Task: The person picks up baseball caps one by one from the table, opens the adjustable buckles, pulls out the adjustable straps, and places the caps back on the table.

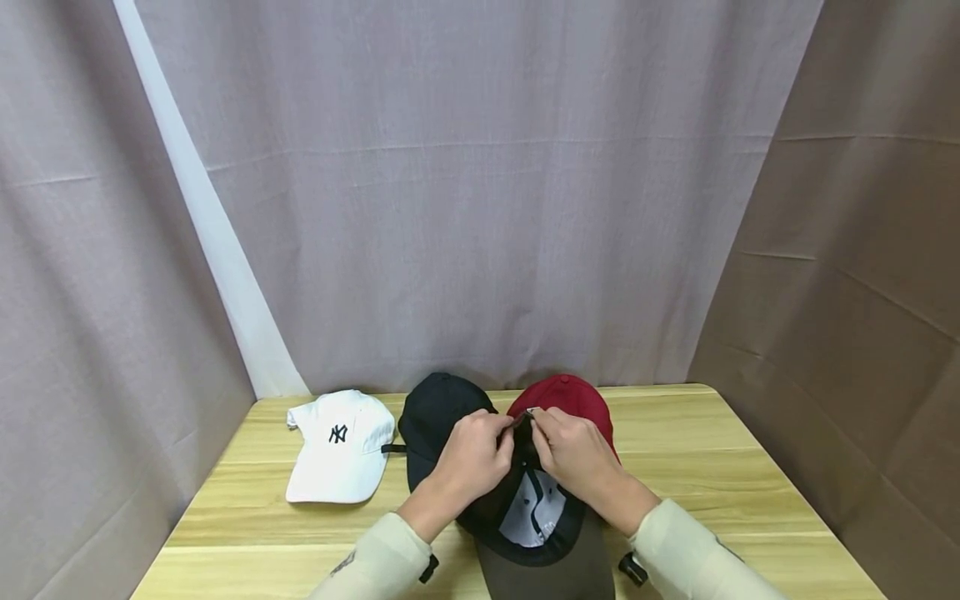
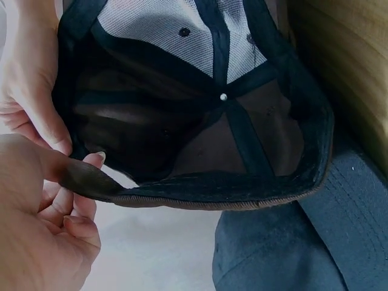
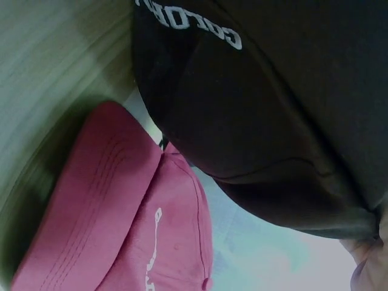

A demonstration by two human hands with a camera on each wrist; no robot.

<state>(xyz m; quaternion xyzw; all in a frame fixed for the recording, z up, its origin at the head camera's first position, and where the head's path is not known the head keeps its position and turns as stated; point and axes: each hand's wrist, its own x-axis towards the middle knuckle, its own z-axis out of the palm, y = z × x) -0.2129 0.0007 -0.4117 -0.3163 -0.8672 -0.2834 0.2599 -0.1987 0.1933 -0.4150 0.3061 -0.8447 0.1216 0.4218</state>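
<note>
A dark brown baseball cap [image 1: 551, 567] is tipped over with its inside facing up and its brim toward me. Its lining shows dark seam tapes and a pale mesh panel [image 2: 163, 30]. My left hand [image 1: 476, 450] pinches one side of the back strap between thumb and fingers. Close beside it, my right hand [image 1: 573, 450] pinches the strap's other side, where a small metal bit [image 1: 532, 410] glints. White lettering [image 3: 194, 24] shows on the cap's front in the right wrist view. My fingers partly hide the strap's ends.
Behind the brown cap, a black cap [image 1: 442, 408] and a red cap [image 1: 566, 396] lie on the wooden table [image 1: 675, 450]. A white cap [image 1: 341, 458] with a dark logo sits to their left. Grey curtains [image 1: 480, 208] hang beyond the table's back edge.
</note>
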